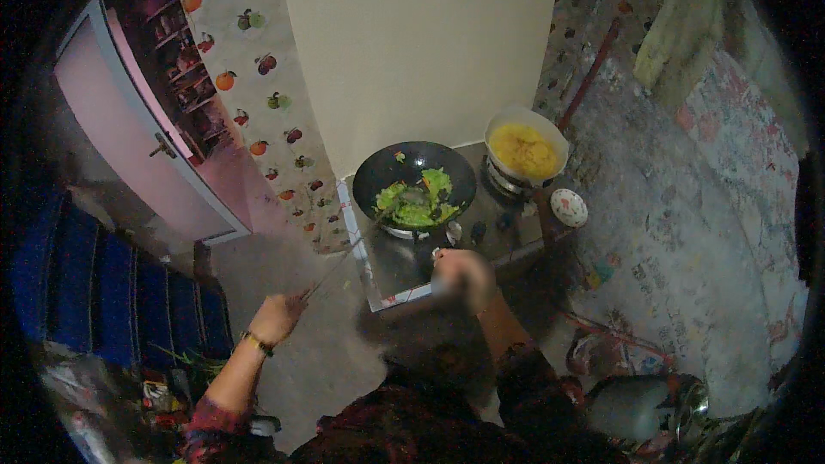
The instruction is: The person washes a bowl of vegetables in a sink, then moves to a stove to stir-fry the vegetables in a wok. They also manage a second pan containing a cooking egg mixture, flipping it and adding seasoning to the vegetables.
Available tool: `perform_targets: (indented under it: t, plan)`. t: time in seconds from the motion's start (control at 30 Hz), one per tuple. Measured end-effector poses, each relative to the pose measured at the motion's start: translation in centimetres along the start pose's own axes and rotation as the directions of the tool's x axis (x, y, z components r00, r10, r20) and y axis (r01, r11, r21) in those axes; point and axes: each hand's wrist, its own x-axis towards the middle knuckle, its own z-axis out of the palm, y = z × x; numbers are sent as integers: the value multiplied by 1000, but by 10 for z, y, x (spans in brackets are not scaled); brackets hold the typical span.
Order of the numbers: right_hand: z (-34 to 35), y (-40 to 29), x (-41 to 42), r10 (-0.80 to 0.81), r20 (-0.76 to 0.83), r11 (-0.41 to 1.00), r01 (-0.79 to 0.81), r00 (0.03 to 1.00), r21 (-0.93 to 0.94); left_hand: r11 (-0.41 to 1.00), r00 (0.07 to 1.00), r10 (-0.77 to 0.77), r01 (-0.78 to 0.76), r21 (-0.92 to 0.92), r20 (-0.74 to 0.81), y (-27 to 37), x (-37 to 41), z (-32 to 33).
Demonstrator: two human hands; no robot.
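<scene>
A black wok with green leafy vegetables and a few orange bits sits on the left burner of a stove. My left hand, with a band on the wrist, grips the handle of a long thin utensil, whose far end reaches into the vegetables. My right hand is at the stove's front edge, below the wok; it is partly blurred, and whether it holds anything cannot be told. On the right burner stands a light-coloured pan of yellow liquid food.
A patterned bowl stands by the stove's right side. A pale panel rises behind the stove. At left is a door that stands ajar; at lower right lies a metal pot. A red pole leans at the right.
</scene>
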Motion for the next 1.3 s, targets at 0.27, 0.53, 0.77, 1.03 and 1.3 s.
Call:
perform_targets:
  t: [0.27, 0.53, 0.77, 1.03, 1.3]
  plan:
    - [-22, 5, 15, 26, -48, 954, -11, 999, 299, 744, 986, -168, 139, -654, 18, -6, -45, -15]
    - [5, -2, 27, -20, -292, 988, 63, 956, 139, 636, 975, -202, 57, -770, -96, 15, -64, -47]
    - [-18, 19, 10, 444, -144, 503, -113, 884, 857, 568, 963, -270, 175, -804, 19, -7, -52, -21]
    - [-80, 71, 1, 491, -170, 674, -250, 854, 695, 911, 987, -154, 163, -379, 56, -23, 62, 34]
    - [-105, -10, -110, 163, -653, 846, -445, 740, -293, 971, 996, -85, 87, -224, 18, 21, -15, -27]
